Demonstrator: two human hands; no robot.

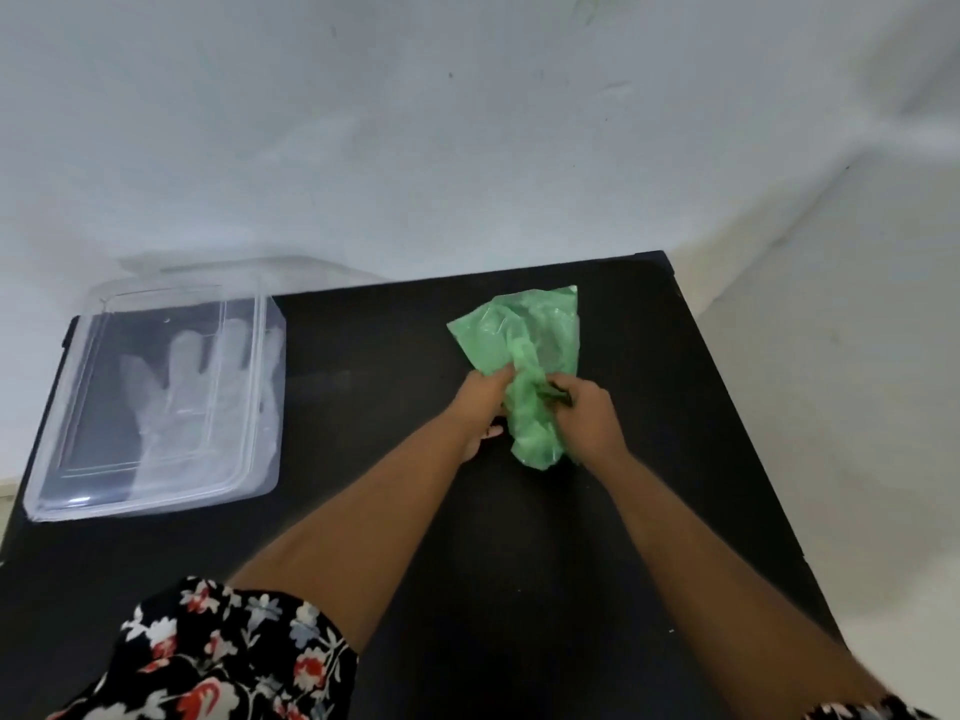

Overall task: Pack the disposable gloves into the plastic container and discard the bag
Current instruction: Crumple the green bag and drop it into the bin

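A crumpled green plastic bag [524, 335] lies on the black table [395, 511], right of centre. My left hand [483, 402] grips its left side and my right hand [589, 413] grips its right side, both bunching the bag's lower half. A clear plastic container [78, 459] sits at the table's left end with its transparent lid on. Translucent disposable gloves [182, 402] lie flat inside it, fingers pointing away from me.
A white wall [467, 122] rises behind the table. The table's right edge [748, 439] drops to a pale floor [857, 407]. My floral sleeve [218, 657] shows at the bottom left.
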